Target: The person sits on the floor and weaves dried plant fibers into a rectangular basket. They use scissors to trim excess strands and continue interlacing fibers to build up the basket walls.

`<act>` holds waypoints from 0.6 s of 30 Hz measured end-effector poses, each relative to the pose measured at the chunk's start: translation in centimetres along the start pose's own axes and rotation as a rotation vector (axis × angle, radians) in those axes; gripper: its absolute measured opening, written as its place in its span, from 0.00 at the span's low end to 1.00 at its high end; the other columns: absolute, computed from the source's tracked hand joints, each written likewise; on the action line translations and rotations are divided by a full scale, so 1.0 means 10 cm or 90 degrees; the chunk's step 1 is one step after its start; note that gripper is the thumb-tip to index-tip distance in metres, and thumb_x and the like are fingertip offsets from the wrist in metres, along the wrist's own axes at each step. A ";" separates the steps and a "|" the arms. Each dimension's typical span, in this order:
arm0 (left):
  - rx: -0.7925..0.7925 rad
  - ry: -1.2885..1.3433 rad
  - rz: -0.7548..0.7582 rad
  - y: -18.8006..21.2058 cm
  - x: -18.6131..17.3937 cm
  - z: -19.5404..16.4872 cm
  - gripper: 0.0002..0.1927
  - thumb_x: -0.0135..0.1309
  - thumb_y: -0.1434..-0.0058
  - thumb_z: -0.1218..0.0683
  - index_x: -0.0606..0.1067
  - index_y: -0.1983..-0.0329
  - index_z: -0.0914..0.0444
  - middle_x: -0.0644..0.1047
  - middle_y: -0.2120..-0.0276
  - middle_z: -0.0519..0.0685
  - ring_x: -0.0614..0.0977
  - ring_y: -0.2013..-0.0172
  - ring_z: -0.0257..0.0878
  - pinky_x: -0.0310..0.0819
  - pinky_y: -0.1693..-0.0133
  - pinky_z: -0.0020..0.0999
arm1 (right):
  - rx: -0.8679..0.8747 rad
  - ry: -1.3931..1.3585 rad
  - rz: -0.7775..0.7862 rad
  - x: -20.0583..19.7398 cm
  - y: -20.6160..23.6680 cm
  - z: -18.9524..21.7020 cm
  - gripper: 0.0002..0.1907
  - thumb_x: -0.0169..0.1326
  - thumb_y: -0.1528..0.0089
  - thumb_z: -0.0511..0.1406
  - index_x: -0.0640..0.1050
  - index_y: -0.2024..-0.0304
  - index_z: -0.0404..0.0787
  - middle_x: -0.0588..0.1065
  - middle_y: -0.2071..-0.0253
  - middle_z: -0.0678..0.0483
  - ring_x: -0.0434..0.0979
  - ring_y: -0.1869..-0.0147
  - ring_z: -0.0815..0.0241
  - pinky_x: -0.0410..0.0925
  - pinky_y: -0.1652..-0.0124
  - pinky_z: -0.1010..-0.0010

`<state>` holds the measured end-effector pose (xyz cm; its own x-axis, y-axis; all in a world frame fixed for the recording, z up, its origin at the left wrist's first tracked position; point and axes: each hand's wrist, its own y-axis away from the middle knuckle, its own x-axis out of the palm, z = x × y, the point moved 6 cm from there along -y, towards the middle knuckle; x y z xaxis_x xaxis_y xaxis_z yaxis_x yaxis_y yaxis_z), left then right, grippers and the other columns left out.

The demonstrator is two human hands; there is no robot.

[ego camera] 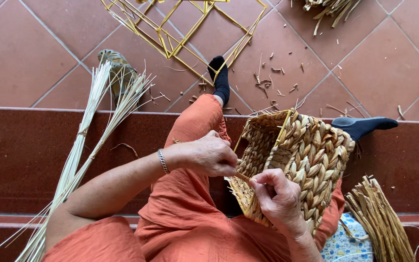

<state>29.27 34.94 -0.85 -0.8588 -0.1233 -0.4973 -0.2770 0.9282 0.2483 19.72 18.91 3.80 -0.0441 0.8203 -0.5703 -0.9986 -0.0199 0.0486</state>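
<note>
Hands meet at the rim of a rectangular woven basket of thick tan braided fibre (311, 155), which lies tipped on its side across the lap of a seated person in orange clothing (180, 213), its open mouth turned toward the left of the view. Left hand (209, 156), with a silver chain bracelet (162, 161) at the wrist, is curled over the near rim, fingers closed on a thin pale strand (242, 177) that runs between the two hands. Right hand (278, 194) sits just below and to the right of it, thumb and fingertips pinched on the same strand where it enters the weave; the hands are close together, nearly touching. A yellow frame rod (282, 132) shows along the basket's upper edge. Long bundle of pale straight reeds (81, 145) fans across the dark red step (25, 150) at the left, tied partway along. Yellow wire frame of open squares (180, 34) lies on the terracotta tiled floor (35, 48) above, beside a worn greenish sandal (115, 68) partly behind the reed tips. Both feet wear black socks: one (220, 77) near the frame, the other (362, 126) past the basket. Second bundle of coarse brown fibre (379, 223) rests at lower right, next to a patterned blue and white cloth (340, 245). Short fibre scraps (267, 82) are scattered on the tiles.
</note>
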 end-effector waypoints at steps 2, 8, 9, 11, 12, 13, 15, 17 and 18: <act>-0.027 0.045 0.014 0.09 -0.05 0.12 0.12 0.57 0.39 0.44 0.81 0.66 0.56 0.80 0.72 0.46 0.80 0.67 0.42 0.67 0.58 0.45 | -0.002 -0.021 -0.006 -0.01 0.01 -0.01 0.10 0.62 0.41 0.28 0.72 0.64 0.39 0.80 0.73 0.58 0.71 0.78 0.77 0.65 0.79 0.81; -0.082 0.139 -0.029 0.53 -0.29 0.53 0.17 0.59 0.37 0.43 0.81 0.64 0.63 0.78 0.75 0.52 0.77 0.72 0.44 0.72 0.66 0.38 | -0.019 -0.056 -0.009 -0.03 0.04 -0.05 0.11 0.61 0.40 0.27 0.70 0.64 0.39 0.81 0.69 0.57 0.75 0.73 0.78 0.69 0.74 0.83; -0.066 0.166 -0.050 0.61 -0.33 0.57 0.16 0.59 0.38 0.44 0.82 0.62 0.61 0.78 0.74 0.50 0.77 0.72 0.42 0.73 0.66 0.38 | -0.024 -0.063 -0.009 -0.03 0.04 -0.06 0.11 0.61 0.40 0.27 0.71 0.64 0.39 0.81 0.68 0.57 0.76 0.72 0.78 0.70 0.72 0.84; -0.059 0.197 -0.072 0.71 -0.40 0.64 0.16 0.59 0.40 0.44 0.83 0.61 0.60 0.79 0.74 0.48 0.78 0.71 0.39 0.74 0.66 0.37 | 0.020 -0.054 -0.010 0.00 0.04 -0.12 0.11 0.62 0.41 0.27 0.71 0.65 0.39 0.81 0.70 0.56 0.71 0.75 0.78 0.67 0.75 0.83; -0.067 0.204 -0.073 0.75 -0.41 0.68 0.16 0.60 0.40 0.44 0.84 0.61 0.60 0.79 0.74 0.48 0.78 0.71 0.39 0.74 0.66 0.37 | 0.043 -0.048 -0.010 0.01 0.05 -0.15 0.11 0.63 0.42 0.26 0.72 0.66 0.39 0.81 0.71 0.56 0.69 0.76 0.78 0.65 0.77 0.83; -0.076 0.211 -0.076 0.78 -0.42 0.71 0.16 0.60 0.41 0.45 0.84 0.61 0.61 0.80 0.74 0.47 0.78 0.71 0.38 0.74 0.66 0.37 | 0.042 -0.046 -0.014 0.01 0.06 -0.17 0.11 0.63 0.42 0.26 0.72 0.66 0.39 0.81 0.71 0.56 0.69 0.76 0.78 0.65 0.76 0.83; -0.105 0.224 -0.083 0.89 -0.46 0.80 0.15 0.60 0.40 0.45 0.84 0.62 0.62 0.81 0.74 0.47 0.79 0.71 0.36 0.75 0.65 0.35 | 0.039 -0.043 -0.024 0.00 0.08 -0.19 0.11 0.63 0.42 0.26 0.72 0.66 0.39 0.81 0.70 0.57 0.69 0.76 0.78 0.65 0.76 0.83; -0.138 0.252 -0.088 0.98 -0.50 0.89 0.15 0.60 0.41 0.46 0.84 0.62 0.62 0.82 0.73 0.46 0.80 0.70 0.34 0.76 0.64 0.34 | 0.043 -0.022 -0.026 -0.01 0.08 -0.23 0.11 0.63 0.42 0.26 0.72 0.66 0.39 0.82 0.70 0.56 0.70 0.76 0.77 0.66 0.75 0.83; -0.157 0.275 -0.090 1.03 -0.51 0.94 0.15 0.61 0.41 0.46 0.84 0.62 0.63 0.82 0.73 0.46 0.80 0.70 0.33 0.77 0.65 0.33 | 0.046 -0.011 -0.025 -0.02 0.10 -0.25 0.11 0.63 0.42 0.26 0.72 0.66 0.39 0.82 0.70 0.56 0.71 0.76 0.77 0.66 0.75 0.83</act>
<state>34.88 48.46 -3.60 -0.8906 -0.4241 -0.1639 -0.4521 0.7879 0.4181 18.71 17.31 1.96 -0.0036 0.8290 -0.5592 -0.9948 0.0538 0.0863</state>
